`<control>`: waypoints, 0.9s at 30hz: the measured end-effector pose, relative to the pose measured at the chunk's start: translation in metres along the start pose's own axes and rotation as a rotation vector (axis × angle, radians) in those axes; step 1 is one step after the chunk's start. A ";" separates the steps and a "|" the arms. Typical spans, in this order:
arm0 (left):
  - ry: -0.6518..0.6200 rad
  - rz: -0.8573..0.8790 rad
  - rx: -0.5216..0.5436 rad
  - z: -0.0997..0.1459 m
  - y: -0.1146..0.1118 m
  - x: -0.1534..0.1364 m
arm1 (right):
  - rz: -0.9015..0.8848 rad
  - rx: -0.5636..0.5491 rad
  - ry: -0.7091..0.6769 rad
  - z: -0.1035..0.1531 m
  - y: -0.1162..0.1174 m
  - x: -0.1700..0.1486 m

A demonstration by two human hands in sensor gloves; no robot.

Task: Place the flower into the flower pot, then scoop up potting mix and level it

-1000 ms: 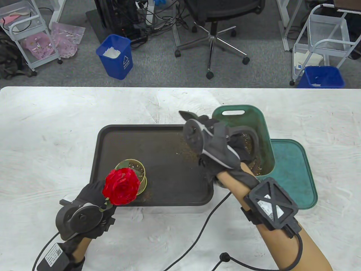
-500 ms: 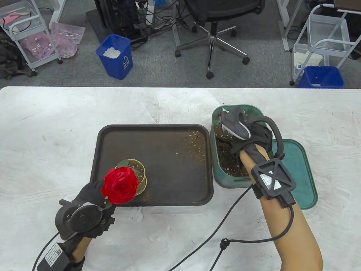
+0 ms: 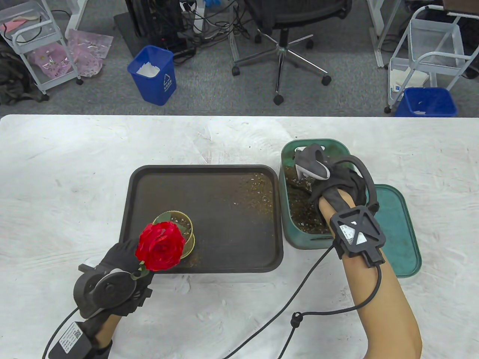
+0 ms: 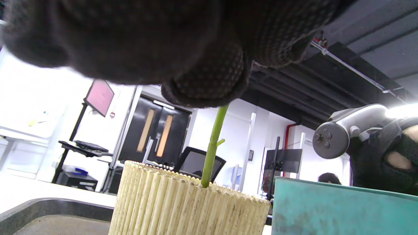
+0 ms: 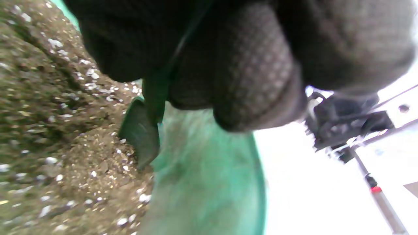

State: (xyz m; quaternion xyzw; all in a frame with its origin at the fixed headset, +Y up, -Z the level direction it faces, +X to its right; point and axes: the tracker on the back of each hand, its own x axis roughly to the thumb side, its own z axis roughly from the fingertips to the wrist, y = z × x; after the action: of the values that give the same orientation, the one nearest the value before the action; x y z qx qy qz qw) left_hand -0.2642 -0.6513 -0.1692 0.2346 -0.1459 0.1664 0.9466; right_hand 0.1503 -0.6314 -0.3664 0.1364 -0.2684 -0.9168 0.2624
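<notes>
A red rose (image 3: 161, 246) stands with its green stem (image 4: 212, 147) in the small ribbed yellow pot (image 3: 180, 228) (image 4: 183, 209) at the front left of the black tray (image 3: 209, 187). My left hand (image 3: 123, 258) pinches the stem just above the pot rim. My right hand (image 3: 329, 179) is down inside the green bin (image 3: 295, 235) of potting mix (image 3: 303, 213) (image 5: 58, 130), its fingers curled round a dark green scoop (image 5: 140, 130) whose tip digs into the mix by the bin wall.
The bin's green lid (image 3: 400, 232) lies flat to its right. Spilled mix (image 3: 258, 190) dots the tray's right side. A black cable (image 3: 299, 318) trails over the white table near the front edge.
My right hand swung from above the tray's right end into the green bin and sank lower into the mix. The left hand and the rose stayed put.
</notes>
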 end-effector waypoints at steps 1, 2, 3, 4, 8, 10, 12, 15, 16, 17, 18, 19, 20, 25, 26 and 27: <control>-0.001 0.000 0.000 0.000 0.000 0.000 | -0.038 0.015 -0.010 0.000 0.000 -0.003; -0.001 -0.001 0.000 0.000 0.000 0.001 | -0.078 0.034 -0.019 0.001 0.001 -0.007; -0.002 0.000 0.000 0.000 0.000 0.001 | -0.112 0.049 -0.024 0.001 0.001 -0.011; -0.003 0.001 0.000 0.000 -0.001 0.001 | -0.152 0.080 -0.045 0.001 0.002 -0.015; -0.006 -0.001 -0.002 0.000 0.000 0.001 | -0.392 0.175 -0.149 -0.007 0.008 -0.031; -0.006 -0.002 -0.003 0.000 0.000 0.001 | -0.487 0.214 -0.178 -0.011 0.013 -0.034; -0.007 -0.002 -0.003 0.000 -0.001 0.002 | -0.550 0.248 -0.191 -0.014 0.017 -0.035; -0.007 -0.003 -0.002 0.001 -0.001 0.002 | -0.626 0.275 -0.197 -0.017 0.024 -0.039; -0.008 -0.004 -0.001 0.001 -0.001 0.003 | -0.670 0.288 -0.208 -0.017 0.026 -0.041; -0.008 -0.004 -0.001 0.001 -0.001 0.003 | -0.698 0.299 -0.216 -0.018 0.028 -0.042; -0.008 -0.003 -0.001 0.001 -0.001 0.003 | -0.760 0.316 -0.234 -0.019 0.032 -0.044; -0.008 -0.001 -0.001 0.001 -0.001 0.003 | -0.826 0.333 -0.249 -0.021 0.035 -0.045; -0.007 0.001 -0.001 0.001 -0.002 0.002 | -0.875 0.371 -0.262 -0.023 0.037 -0.045; -0.002 0.001 -0.001 0.000 -0.001 0.002 | -0.995 0.392 -0.272 -0.030 0.046 -0.045; -0.001 0.001 -0.001 0.000 -0.001 0.002 | -1.013 0.394 -0.276 -0.031 0.047 -0.046; -0.001 0.001 -0.001 0.000 -0.001 0.001 | -1.035 0.394 -0.282 -0.032 0.049 -0.047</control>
State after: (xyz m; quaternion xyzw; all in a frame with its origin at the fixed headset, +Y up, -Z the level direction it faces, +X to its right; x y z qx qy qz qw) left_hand -0.2626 -0.6519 -0.1688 0.2341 -0.1467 0.1669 0.9465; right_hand 0.2213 -0.6535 -0.3597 0.1729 -0.3646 -0.8679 -0.2896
